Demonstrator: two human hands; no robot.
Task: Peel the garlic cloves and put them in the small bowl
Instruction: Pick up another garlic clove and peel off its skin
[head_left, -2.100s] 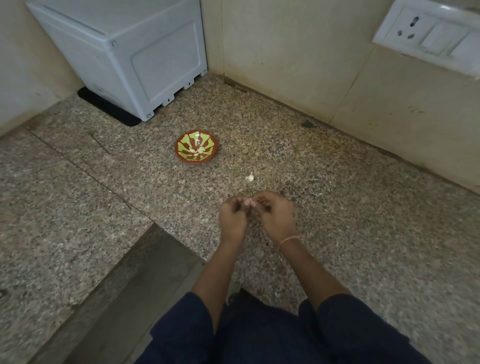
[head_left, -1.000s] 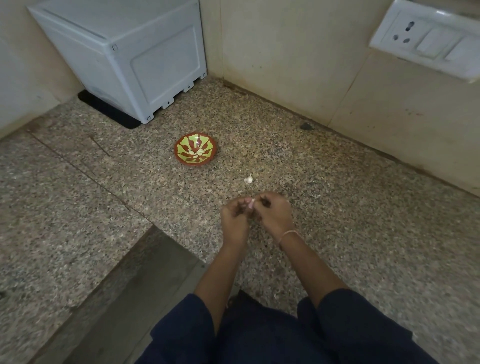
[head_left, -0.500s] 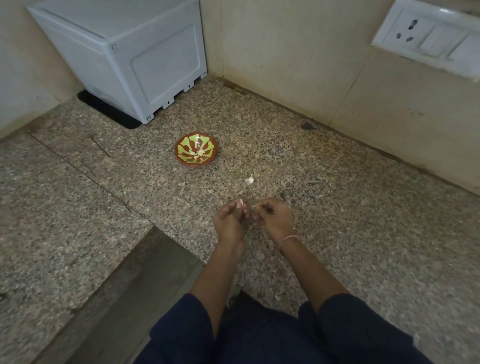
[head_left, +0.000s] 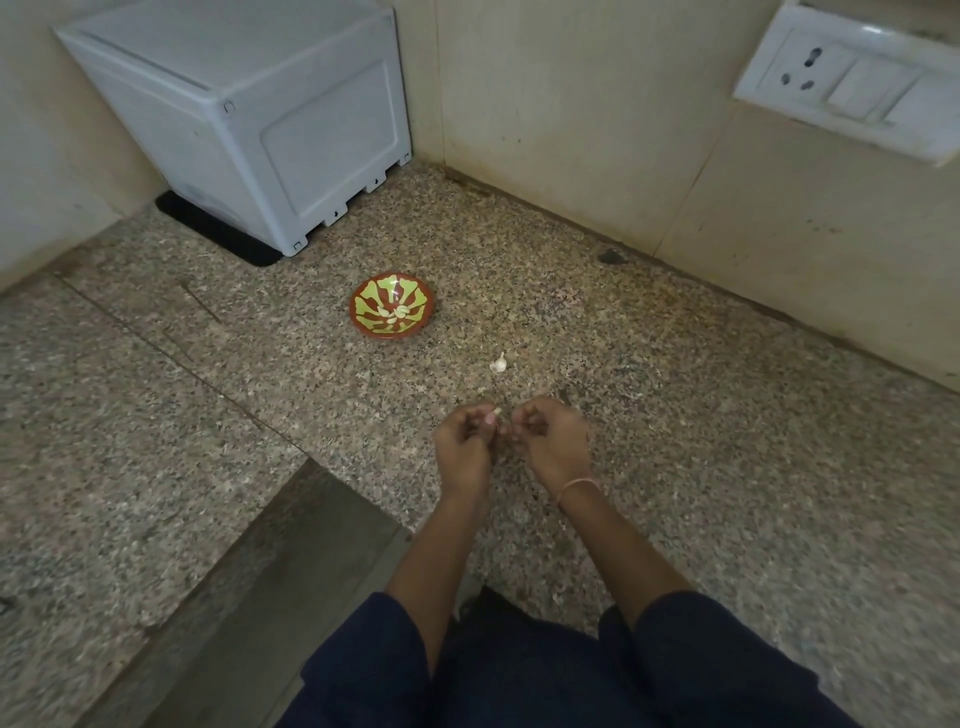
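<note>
My left hand (head_left: 464, 441) pinches a small pale garlic clove (head_left: 493, 413) at its fingertips, just above the speckled granite counter. Close beside it, my right hand (head_left: 549, 439) has its fingers curled; what they hold is hidden. A small red-brown bowl (head_left: 363, 299) with a green pattern stands farther back to the left, with a few peeled cloves (head_left: 392, 314) inside. One more garlic clove (head_left: 498, 364), in its white skin, lies on the counter between the bowl and my hands.
A grey-white plastic appliance (head_left: 249, 119) fills the back left corner on a black mat. Tiled walls close off the back, with a switch and socket plate (head_left: 852, 78) at the upper right. A darker lower ledge (head_left: 249, 587) runs along the counter's front left edge.
My hands, joined on the clove earlier, have drawn slightly apart, with the clove staying in my left fingertips. The bowl and the loose clove have not moved.
</note>
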